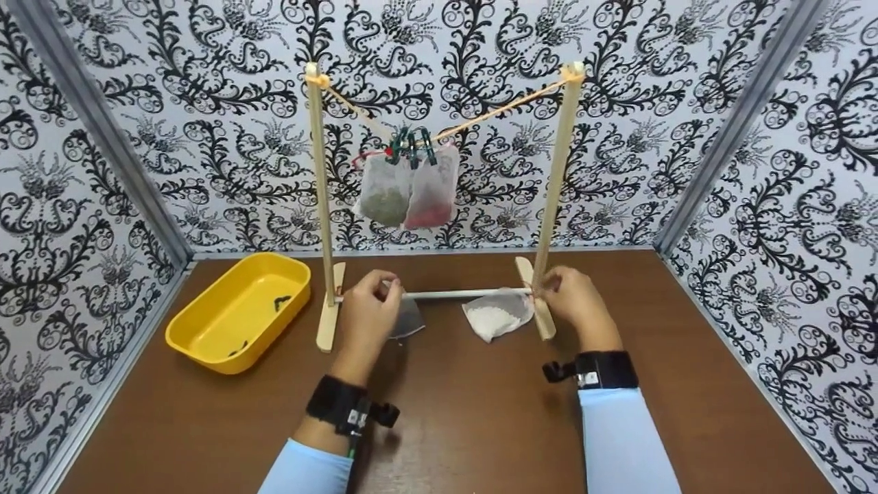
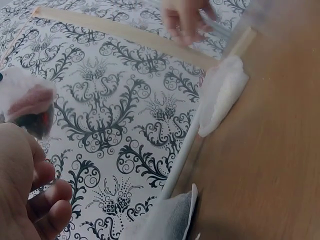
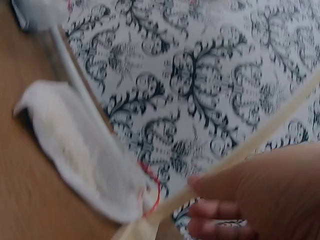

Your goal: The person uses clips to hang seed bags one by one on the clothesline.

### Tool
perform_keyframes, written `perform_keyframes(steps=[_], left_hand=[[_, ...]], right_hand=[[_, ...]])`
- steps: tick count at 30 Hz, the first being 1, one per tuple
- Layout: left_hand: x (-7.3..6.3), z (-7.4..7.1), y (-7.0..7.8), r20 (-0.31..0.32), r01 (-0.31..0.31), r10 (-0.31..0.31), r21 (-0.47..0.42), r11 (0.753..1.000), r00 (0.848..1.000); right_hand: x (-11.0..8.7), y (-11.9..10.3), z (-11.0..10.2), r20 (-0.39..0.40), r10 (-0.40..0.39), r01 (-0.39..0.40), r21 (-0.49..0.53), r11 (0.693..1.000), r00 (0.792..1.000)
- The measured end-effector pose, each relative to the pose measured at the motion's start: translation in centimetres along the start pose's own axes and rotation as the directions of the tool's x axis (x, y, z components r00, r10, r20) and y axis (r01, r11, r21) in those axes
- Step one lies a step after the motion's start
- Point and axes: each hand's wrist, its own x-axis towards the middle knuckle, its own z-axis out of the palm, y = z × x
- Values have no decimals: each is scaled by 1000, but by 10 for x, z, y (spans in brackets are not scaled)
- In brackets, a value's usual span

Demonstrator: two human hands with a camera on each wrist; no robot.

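My left hand (image 1: 369, 302) hovers by the foot of the left post (image 1: 319, 185), over a mesh pouch with dark contents (image 1: 409, 321). Its fingers curl loosely with nothing seen between them in the left wrist view. Beside the lower right post (image 1: 557, 171) is my right hand (image 1: 578, 298), fingers loosely bent, the thumb (image 3: 205, 185) overlapping the post in the right wrist view. A pouch of white grains (image 1: 492, 317) with a red string (image 3: 159, 195) lies against the white rod (image 1: 453, 295) between the posts.
From a sagging orange cord (image 1: 507, 108) hang a greenish-filled pouch (image 1: 384, 199) and a pink-filled pouch (image 1: 432, 195), held by dark green clips (image 1: 413, 149). A yellow tub (image 1: 230, 365) with small dark clips (image 1: 281, 302) stands left. Patterned walls enclose the brown table (image 1: 466, 412).
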Motion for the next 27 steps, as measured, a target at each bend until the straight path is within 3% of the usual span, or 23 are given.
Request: perform_keyframes(steps=[4, 7, 9, 11, 14, 18, 20, 21, 23, 25, 27], left_hand=[[-1, -4, -4, 31, 38, -39, 20, 999, 999], [2, -12, -5, 52, 84, -88, 67, 994, 995], [9, -25, -5, 81, 152, -165, 142, 978, 983], [22, -44, -7, 117, 220, -251, 226, 949, 961], [49, -80, -17, 165, 283, -362, 371, 885, 917], [84, -120, -47, 218, 237, -413, 553, 799, 884], [96, -133, -65, 276, 194, -431, 603, 774, 859], [99, -138, -74, 312, 190, -455, 612, 768, 834], [104, -146, -89, 385, 214, -520, 608, 764, 762], [106, -151, -100, 465, 243, -581, 602, 761, 668], [107, -155, -105, 533, 230, -617, 619, 751, 579]], right_hand=[[-1, 17, 1, 130, 73, -64, -70, 995, 989], [-2, 25, 1, 160, 113, -102, -80, 992, 981], [-3, 28, 1, 161, 128, -120, -58, 991, 979], [-4, 28, 1, 172, 149, -149, -16, 989, 974], [-5, 28, 1, 187, 171, -177, 18, 984, 967], [-4, 28, 2, 189, 180, -187, 19, 982, 965], [-4, 29, 2, 195, 178, -184, 17, 983, 965], [-4, 29, 3, 200, 182, -189, 17, 982, 963], [-5, 30, 5, 213, 192, -200, 18, 980, 958], [-5, 30, 7, 235, 197, -208, 24, 978, 952], [-5, 29, 9, 246, 202, -215, 29, 976, 948]])
